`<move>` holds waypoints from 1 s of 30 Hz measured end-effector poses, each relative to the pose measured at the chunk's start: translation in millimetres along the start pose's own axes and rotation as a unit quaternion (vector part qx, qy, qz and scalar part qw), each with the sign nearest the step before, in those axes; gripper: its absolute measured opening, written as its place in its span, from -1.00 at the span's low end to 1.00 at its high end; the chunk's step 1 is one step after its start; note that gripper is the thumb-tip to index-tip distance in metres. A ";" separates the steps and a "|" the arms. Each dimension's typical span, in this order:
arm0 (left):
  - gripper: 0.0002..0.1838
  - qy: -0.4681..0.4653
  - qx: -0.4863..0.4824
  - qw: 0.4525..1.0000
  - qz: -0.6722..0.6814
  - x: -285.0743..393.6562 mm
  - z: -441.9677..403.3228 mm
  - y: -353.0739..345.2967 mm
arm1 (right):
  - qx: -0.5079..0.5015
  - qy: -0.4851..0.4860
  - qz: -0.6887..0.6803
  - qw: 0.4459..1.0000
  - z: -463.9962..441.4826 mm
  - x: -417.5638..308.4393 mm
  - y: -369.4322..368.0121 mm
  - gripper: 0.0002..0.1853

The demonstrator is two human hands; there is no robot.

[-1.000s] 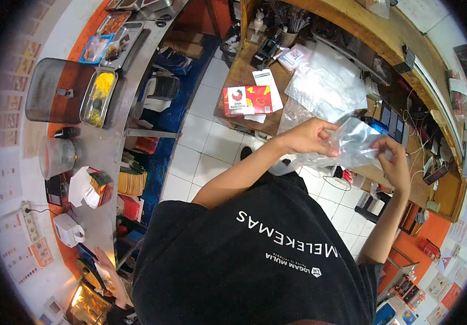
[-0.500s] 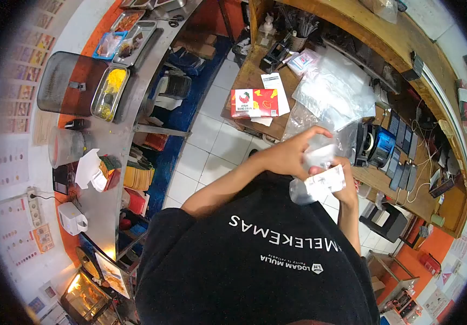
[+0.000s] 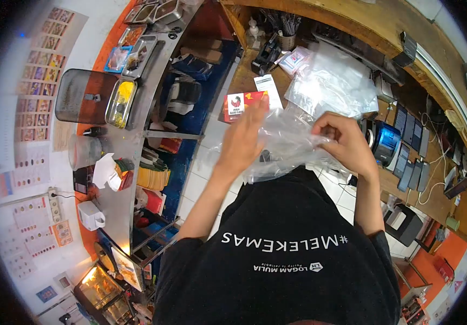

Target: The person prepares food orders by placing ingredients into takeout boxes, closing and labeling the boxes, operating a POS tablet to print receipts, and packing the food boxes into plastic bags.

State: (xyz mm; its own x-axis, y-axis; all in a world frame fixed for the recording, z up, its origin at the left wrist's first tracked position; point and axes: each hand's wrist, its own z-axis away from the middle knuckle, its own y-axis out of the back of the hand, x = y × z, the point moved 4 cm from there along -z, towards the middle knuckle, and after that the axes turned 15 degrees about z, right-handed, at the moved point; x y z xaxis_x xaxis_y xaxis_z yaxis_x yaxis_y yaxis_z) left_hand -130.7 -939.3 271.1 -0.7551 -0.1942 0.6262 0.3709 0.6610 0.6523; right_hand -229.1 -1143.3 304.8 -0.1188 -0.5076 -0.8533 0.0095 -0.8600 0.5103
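A clear plastic bag [image 3: 285, 145] hangs spread out between my two hands, above my lap. My right hand [image 3: 348, 142] pinches the bag's edge with thumb and bent fingers. On the other side my left hand [image 3: 240, 142] is held with its fingers stretched out, blurred by motion, against or just beside the bag. Behind the left fingertips a red and yellow printed box [image 3: 234, 111] sits on the wooden desk, partly covered. A white paper slip [image 3: 267, 86] lies beside the box.
More clear plastic bags [image 3: 333, 81] lie stacked on the desk. A blue and black device [image 3: 387, 136] and several dark handsets with cables stand at the right. The steel counter [image 3: 115, 208] on the left carries food trays, a yellow-filled tray [image 3: 121, 103] and an opened box [image 3: 115, 172].
My hands have moved apart and the bunched plastic is now spread into an open sheet-like bag. The white labelled item seen in my hands earlier is out of sight. The view has shifted slightly.
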 end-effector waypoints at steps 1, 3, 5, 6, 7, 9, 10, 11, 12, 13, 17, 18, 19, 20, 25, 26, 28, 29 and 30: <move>-0.08 0.002 -0.007 1.000 -0.007 -2.9 3.7 -4.0 | 0.049 0.015 0.147 0.988 -8.6 5.1 4.1 -0.82; -0.11 0.145 0.007 0.989 0.033 -22.9 3.5 -8.8 | 0.184 0.040 0.158 0.969 -12.5 -8.5 -1.1 -0.83; -0.13 0.275 0.008 0.951 0.138 0.9 -6.6 7.0 | 0.196 0.115 0.120 0.966 -26.4 -10.6 -31.1 -0.82; -0.16 0.406 0.018 0.882 0.240 10.4 5.3 10.9 | 0.069 0.170 0.062 0.981 -35.7 6.0 -76.1 -0.81; -0.21 0.321 0.039 0.909 0.264 20.7 15.5 14.9 | -0.026 0.187 0.062 0.980 -49.2 40.7 -134.8 -0.79; -0.39 0.290 0.005 0.913 0.287 62.2 37.5 41.4 | -0.115 0.202 0.056 0.971 -72.4 96.4 -233.0 -0.77; -0.50 0.350 -0.051 0.891 0.286 90.3 48.8 69.0 | -0.060 0.200 0.177 0.962 -80.7 113.3 -266.1 -0.68; -0.62 0.327 -0.123 0.853 0.388 66.3 89.8 91.6 | -0.005 0.196 0.298 0.934 -89.2 118.2 -281.1 -0.60; -0.74 0.299 -0.190 0.799 0.485 40.2 123.7 105.1 | -0.006 0.194 0.295 0.936 -90.5 97.3 -266.3 -0.60; -0.80 0.332 -0.199 0.882 0.267 36.5 116.4 113.7 | -0.124 0.094 0.280 0.947 -83.8 68.5 -239.3 -0.29; -0.67 0.480 -0.154 0.846 -0.176 -44.4 174.8 122.7 | -0.427 0.186 0.094 0.880 -58.8 23.9 -232.2 -0.27; -0.59 0.531 -0.166 0.803 -0.213 -70.4 194.7 125.5 | -0.531 0.281 -0.172 0.781 -59.1 1.2 -221.3 -0.39; -0.59 0.530 -0.168 0.805 -0.209 -78.9 193.2 129.2 | -0.530 0.277 -0.172 0.783 -74.9 -0.8 -211.1 -0.39; -0.52 0.536 -0.174 0.802 -0.196 -82.5 192.0 130.8 | -0.460 0.179 -0.235 0.838 -102.7 5.1 -197.4 -0.48; -0.36 0.513 -0.163 0.838 -0.093 -115.3 168.9 171.1 | -0.116 0.081 0.502 0.853 -213.9 122.8 -245.2 0.28; -0.36 0.513 -0.172 0.837 -0.087 -122.0 159.6 178.0 | -0.122 0.073 0.502 0.853 -227.4 132.9 -246.0 0.28; -0.31 0.435 -0.158 0.882 -0.085 -129.6 124.9 185.7 | -0.142 0.028 0.416 0.898 -250.6 150.8 -241.7 0.27; -0.31 0.438 -0.164 0.880 -0.077 -133.0 113.1 185.9 | -0.083 0.013 0.392 0.916 -252.3 153.1 -228.8 0.23; -0.26 0.412 -0.166 0.894 -0.065 -136.3 96.6 182.4 | -0.019 -0.003 0.368 0.929 -252.6 152.1 -206.6 0.20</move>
State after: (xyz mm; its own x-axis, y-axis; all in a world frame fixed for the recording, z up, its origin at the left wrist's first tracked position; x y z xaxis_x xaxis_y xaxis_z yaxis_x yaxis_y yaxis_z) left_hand -12.3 -722.2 263.5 -0.2002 -0.8119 0.5484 0.5521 0.3690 0.7477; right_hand 1.6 -1056.1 42.5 -0.0710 -0.9594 -0.2730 0.1261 -0.2801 0.9516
